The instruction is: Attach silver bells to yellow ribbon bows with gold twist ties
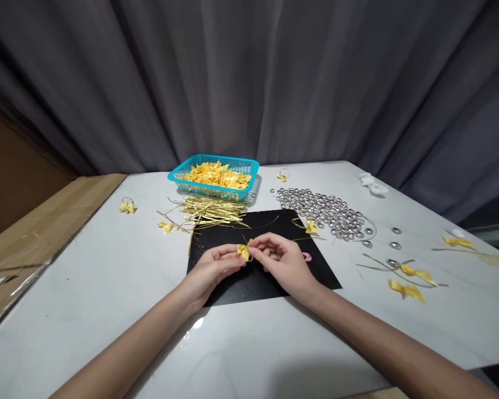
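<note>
Pinching one yellow bow (244,251) between two bare hands (279,259).

Was laid out across a table (108,277).
Had a basket (228,195) of bows (216,174) behind, strips (212,210) before it, partly on a mat (241,288), beads (316,208) rightward, loose bows (406,290) far right.

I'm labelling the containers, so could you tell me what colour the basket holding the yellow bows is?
The basket is turquoise blue, best seen in the head view.
</note>
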`<action>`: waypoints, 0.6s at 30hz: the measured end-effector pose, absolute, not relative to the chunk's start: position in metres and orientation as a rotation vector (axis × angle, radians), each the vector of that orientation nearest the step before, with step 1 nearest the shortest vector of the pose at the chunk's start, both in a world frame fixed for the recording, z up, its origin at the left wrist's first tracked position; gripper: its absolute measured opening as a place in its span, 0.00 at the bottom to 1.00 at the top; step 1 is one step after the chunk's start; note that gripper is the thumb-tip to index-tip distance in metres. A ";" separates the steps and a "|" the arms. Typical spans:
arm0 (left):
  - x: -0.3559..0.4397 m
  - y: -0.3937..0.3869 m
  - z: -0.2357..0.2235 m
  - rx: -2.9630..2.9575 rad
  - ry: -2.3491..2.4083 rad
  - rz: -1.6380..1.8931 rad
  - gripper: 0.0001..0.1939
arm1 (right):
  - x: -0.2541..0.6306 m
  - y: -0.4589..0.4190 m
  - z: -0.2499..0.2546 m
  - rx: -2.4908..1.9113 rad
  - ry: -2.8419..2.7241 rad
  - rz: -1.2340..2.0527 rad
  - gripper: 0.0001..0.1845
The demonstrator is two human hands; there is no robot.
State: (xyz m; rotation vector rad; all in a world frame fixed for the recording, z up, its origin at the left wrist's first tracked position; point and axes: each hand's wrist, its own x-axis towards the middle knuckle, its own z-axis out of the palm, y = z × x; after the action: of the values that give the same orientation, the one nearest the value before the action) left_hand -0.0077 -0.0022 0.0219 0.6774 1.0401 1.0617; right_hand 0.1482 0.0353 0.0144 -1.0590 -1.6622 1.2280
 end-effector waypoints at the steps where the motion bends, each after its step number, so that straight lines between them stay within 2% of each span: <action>1: -0.008 -0.002 0.021 0.666 0.997 1.063 0.08 | 0.148 0.035 0.014 -1.059 -1.666 1.196 0.10; 6: -0.009 0.002 0.015 0.528 0.935 1.155 0.08 | 0.149 0.033 0.012 -0.995 -1.742 1.055 0.05; 18: -0.006 -0.002 0.016 0.544 0.829 1.153 0.12 | 0.147 0.030 0.010 -0.959 -1.759 1.033 0.06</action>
State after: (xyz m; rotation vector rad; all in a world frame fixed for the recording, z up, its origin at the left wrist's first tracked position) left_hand -0.0057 -0.0016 0.0159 0.5444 0.8288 1.1533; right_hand 0.1475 0.0300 0.0098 -0.9589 -1.7595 1.0329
